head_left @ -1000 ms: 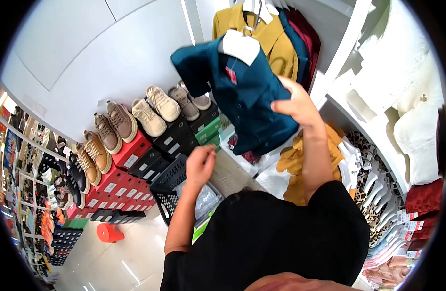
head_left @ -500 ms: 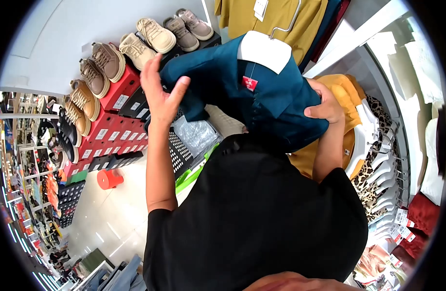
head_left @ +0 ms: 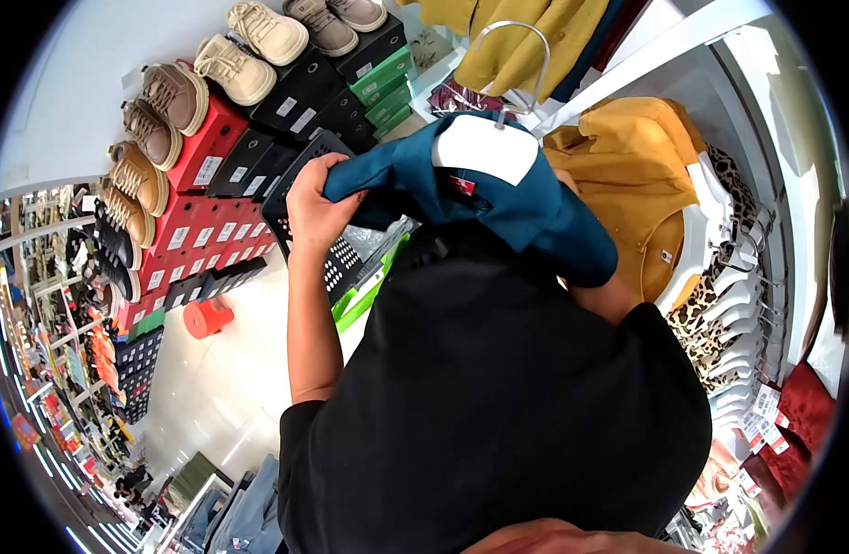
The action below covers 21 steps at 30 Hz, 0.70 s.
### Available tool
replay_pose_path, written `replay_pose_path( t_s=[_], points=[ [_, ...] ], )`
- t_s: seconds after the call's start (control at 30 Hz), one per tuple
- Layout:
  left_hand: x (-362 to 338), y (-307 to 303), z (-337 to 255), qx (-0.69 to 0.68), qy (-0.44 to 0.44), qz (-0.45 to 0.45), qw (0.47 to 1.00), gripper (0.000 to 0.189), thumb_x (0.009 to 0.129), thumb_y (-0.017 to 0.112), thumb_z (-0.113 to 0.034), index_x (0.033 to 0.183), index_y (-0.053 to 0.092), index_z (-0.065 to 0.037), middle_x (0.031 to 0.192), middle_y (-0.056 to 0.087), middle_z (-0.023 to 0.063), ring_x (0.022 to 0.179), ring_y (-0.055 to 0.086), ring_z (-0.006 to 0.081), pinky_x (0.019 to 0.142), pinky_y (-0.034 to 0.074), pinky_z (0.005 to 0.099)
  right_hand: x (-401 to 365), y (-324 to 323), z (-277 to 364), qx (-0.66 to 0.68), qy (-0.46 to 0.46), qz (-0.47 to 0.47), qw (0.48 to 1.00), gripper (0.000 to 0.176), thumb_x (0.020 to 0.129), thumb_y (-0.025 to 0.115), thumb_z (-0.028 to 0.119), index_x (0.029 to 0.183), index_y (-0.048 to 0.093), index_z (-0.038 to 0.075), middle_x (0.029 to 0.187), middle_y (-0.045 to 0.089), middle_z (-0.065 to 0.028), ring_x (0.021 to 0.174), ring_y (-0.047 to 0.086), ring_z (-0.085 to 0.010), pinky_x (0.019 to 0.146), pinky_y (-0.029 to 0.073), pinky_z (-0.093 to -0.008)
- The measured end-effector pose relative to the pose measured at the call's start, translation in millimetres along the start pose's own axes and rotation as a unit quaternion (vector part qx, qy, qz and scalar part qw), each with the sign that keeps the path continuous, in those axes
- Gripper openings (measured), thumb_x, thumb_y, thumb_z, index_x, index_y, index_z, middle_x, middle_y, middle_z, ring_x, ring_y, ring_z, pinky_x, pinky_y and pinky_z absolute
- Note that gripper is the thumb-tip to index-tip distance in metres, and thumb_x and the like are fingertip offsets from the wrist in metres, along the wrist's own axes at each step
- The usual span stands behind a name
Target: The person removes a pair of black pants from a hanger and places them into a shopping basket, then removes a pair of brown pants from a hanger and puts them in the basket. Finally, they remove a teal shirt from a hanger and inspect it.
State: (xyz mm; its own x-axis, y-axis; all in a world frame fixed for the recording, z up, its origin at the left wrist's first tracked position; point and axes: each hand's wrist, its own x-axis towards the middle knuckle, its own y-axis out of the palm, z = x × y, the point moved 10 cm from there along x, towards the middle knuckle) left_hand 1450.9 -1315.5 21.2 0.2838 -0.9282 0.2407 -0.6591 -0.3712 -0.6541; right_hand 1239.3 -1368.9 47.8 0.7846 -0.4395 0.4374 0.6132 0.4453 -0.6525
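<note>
A teal shirt [head_left: 567,226] hangs over a white hanger [head_left: 484,152], whose metal hook sticks up free at the collar. Inside the neck shows a small red label [head_left: 462,186]. My left hand [head_left: 321,208] is closed round the end of one sleeve, pulling it out to the left. Most of my right hand [head_left: 566,181] is behind the shirt's other shoulder; only a bit of its fingers shows at the fabric's edge, and the sleeve drapes over the forearm.
Shoes [head_left: 235,69] stand on stacked red and black shoeboxes [head_left: 203,175] at left. Mustard tops [head_left: 627,157] and leopard-print garments hang on a rack at right. Ahead hangs a mustard shirt [head_left: 535,46]. A black perforated basket [head_left: 337,272] and red stool [head_left: 207,319] are below.
My left hand has gone from spread fingers to gripping the sleeve. The shirt and hanger have come lower and nearer my body. My right hand has passed mostly out of sight behind the cloth.
</note>
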Motion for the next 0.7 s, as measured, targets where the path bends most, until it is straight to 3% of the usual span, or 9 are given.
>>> replay_pose_path(
  t_s=[0.07,0.17,0.3,0.4,0.47,0.6,0.7],
  points=[
    [-3.5,0.4,0.4,0.024,0.002,0.007,1.0,0.041,0.062,0.083,-0.008,0.099,0.067,-0.004,0.094,0.068,0.011,0.086,0.066,0.0264,0.079,0.051,0.0327,24.8,-24.7,31.9,0.08,-0.02,-0.043,0.996,0.046,0.078,0.072,0.007,0.122,0.06,0.006,0.111,0.064,-0.0125,0.103,0.062,-0.0248,0.085,0.05,-0.0316],
    [-8.6,-1.6,12.3,0.008,-0.046,0.009,0.999,0.042,0.062,0.084,-0.008,0.1,0.067,-0.004,0.093,0.068,0.0109,0.085,0.067,0.026,0.078,0.052,0.0324,22.4,-4.4,15.9,0.039,-0.001,-0.028,0.999,0.043,0.077,0.072,0.015,0.118,0.062,0.006,0.112,0.063,-0.0143,0.102,0.062,-0.0319,0.09,0.048,-0.0389],
    [-15.1,-2.8,20.4,-0.003,-0.053,0.004,0.999,0.041,0.061,0.084,-0.007,0.099,0.068,-0.004,0.093,0.069,0.0104,0.085,0.067,0.0255,0.077,0.052,0.0322,26.0,16.7,6.8,0.042,0.038,0.017,0.998,0.039,0.078,0.07,0.016,0.116,0.062,0.007,0.109,0.063,-0.014,0.099,0.062,-0.0307,0.087,0.049,-0.0387],
    [-21.3,-2.8,32.0,0.005,-0.071,0.0,0.997,0.042,0.06,0.084,-0.007,0.099,0.068,-0.004,0.094,0.069,0.0106,0.086,0.067,0.0246,0.078,0.052,0.032,21.5,22.3,2.9,0.026,0.043,0.002,0.999,0.036,0.08,0.069,0.016,0.115,0.062,0.008,0.108,0.063,-0.013,0.098,0.062,-0.0297,0.086,0.049,-0.038],
    [-25.4,-2.5,40.2,0.002,-0.078,-0.002,0.997,0.043,0.06,0.085,-0.008,0.099,0.068,-0.004,0.094,0.069,0.0106,0.086,0.067,0.0244,0.078,0.052,0.032,20.5,22.3,-2.2,0.134,0.053,-0.018,0.989,0.034,0.082,0.067,0.015,0.114,0.062,0.008,0.108,0.063,-0.0122,0.098,0.062,-0.0297,0.085,0.049,-0.0374],
    [-35.2,-1.0,51.0,0.008,-0.082,-0.007,0.997,0.042,0.061,0.085,-0.01,0.099,0.068,-0.004,0.093,0.069,0.0102,0.086,0.067,0.0242,0.079,0.052,0.0318,24.8,25.4,3.9,0.133,0.047,-0.012,0.99,0.034,0.082,0.066,0.014,0.115,0.062,0.007,0.108,0.063,-0.0115,0.099,0.062,-0.0295,0.085,0.049,-0.037],
    [-43.0,-1.1,53.1,0.0,-0.107,-0.004,0.994,0.041,0.062,0.085,-0.012,0.098,0.067,-0.004,0.092,0.069,0.0101,0.085,0.067,0.0239,0.079,0.051,0.0312,29.2,22.8,10.5,0.147,0.039,-0.041,0.987,0.025,0.082,0.061,0.008,0.107,0.065,0.006,0.103,0.064,-0.013,0.093,0.063,-0.0301,0.081,0.05,-0.036]
  ],
)
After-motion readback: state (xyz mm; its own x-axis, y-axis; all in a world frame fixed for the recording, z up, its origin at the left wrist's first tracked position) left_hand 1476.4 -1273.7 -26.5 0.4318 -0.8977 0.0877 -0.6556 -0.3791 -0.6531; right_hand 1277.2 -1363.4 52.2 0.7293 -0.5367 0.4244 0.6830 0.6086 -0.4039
